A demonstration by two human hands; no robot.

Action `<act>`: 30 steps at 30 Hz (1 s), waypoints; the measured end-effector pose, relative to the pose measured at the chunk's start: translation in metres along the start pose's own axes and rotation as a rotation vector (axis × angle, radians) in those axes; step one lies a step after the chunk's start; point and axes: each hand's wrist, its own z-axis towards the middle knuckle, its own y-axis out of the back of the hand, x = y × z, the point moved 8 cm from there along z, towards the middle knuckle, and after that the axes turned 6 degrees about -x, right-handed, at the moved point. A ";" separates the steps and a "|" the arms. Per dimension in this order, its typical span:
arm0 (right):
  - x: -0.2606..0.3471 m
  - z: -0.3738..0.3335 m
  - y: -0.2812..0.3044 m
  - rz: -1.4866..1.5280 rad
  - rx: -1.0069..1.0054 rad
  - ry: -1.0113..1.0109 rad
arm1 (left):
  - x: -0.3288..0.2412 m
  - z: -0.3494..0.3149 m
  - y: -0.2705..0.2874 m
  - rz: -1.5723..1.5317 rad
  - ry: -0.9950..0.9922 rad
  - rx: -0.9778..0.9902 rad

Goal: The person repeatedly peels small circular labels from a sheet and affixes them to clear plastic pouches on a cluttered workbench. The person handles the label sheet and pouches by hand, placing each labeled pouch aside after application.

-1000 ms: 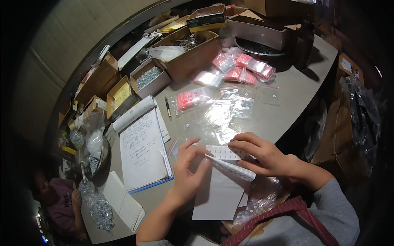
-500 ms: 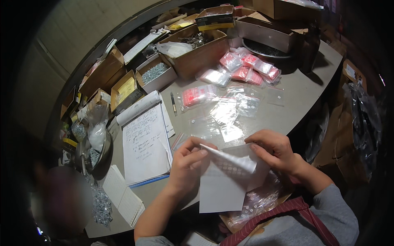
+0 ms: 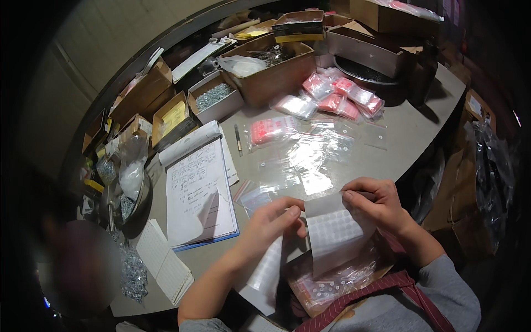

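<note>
My right hand [image 3: 381, 205] pinches the upper edge of a white sheet of round stickers [image 3: 337, 229], with rows of pale dots on it. My left hand [image 3: 274, 224] is closed on a second sheet of round stickers [image 3: 268, 268], which hangs below the fingers over the table's near edge. Its fingertips are close to the left edge of the right hand's sheet; whether they touch it I cannot tell. Under the sheets, near my lap, lies a clear plastic bag with small round pieces [image 3: 326, 288]. Small zip bags [image 3: 310, 157], some with a small round label, lie spread beyond my hands.
Left of my hands lie a clipboard with handwritten pages [image 3: 196, 191], a pen [image 3: 238, 140] and an open notebook [image 3: 160, 260]. Bundles of red-and-clear bags [image 3: 343, 94] sit farther back. Boxes of small metal parts [image 3: 215, 98] and a dark bottle [image 3: 421, 77] line the far side.
The sheets, folded together between both hands before, are now apart. My left hand has moved slightly right and lower with one hanging. The clipboard's top page has curled up at its lower part.
</note>
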 end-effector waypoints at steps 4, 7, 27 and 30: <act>-0.007 0.002 -0.007 0.028 0.074 -0.015 | 0.003 0.000 -0.001 0.242 -0.020 0.014; -0.008 0.000 -0.017 0.096 0.144 -0.053 | 0.006 -0.003 -0.004 0.282 0.007 0.050; -0.019 -0.002 -0.018 0.392 0.226 -0.367 | -0.004 -0.006 0.001 0.061 -0.044 -0.045; -0.024 0.003 -0.012 0.469 0.244 -0.174 | -0.008 -0.005 0.001 -0.007 -0.025 -0.066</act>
